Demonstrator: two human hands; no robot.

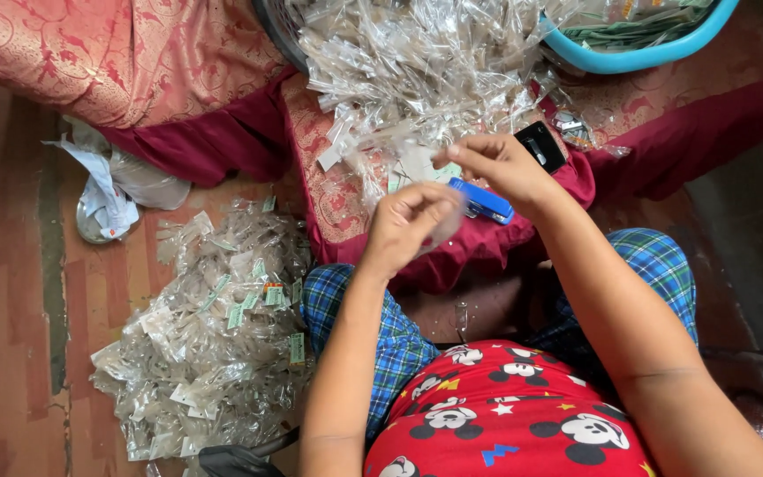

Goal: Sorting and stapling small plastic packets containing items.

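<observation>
red patterned cloth (337, 190) covers the low surface in front of a seated person, and bare floorboards show at the left. the left hand (408, 225) is curled shut around a small clear plastic packet (446, 221), pinching it just above the cloth. the right hand (501, 168) hovers beside it with fingers pinched together, apparently on the same packet's edge, though blur hides the contact. a blue stapler (480, 201) lies on the cloth under the hands, near a black phone (541, 146). a large heap of loose packets (417, 66) sits far ahead, seemingly unprocessed; a sizeable pile of tagged packets (214, 344) lies on the floor at the left, suggesting roughly half remains.
</observation>
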